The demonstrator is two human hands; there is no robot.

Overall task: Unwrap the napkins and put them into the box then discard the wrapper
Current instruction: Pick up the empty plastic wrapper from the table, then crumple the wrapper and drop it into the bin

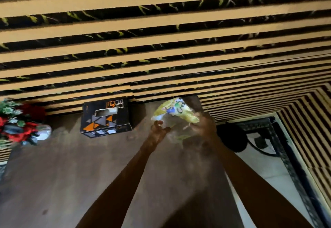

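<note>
While both hands lift wrapper point(176, 112) above table point(71, 165), right of box point(105, 118): right hand point(203, 127) clutches plastic, left hand point(158, 129) pinches edge; thin film, light, crinkly, slippery, likely tears easily, so hold bunched end; napkins unseen

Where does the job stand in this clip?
Done: unclear; the box sits on the table, contents hidden. In hand: both the left hand and the right hand hold the yellow wrapper, seemingly working it. Left: discarding it.

slatted wall point(161, 36), brown table point(53, 174), flowers point(19, 120)
</note>
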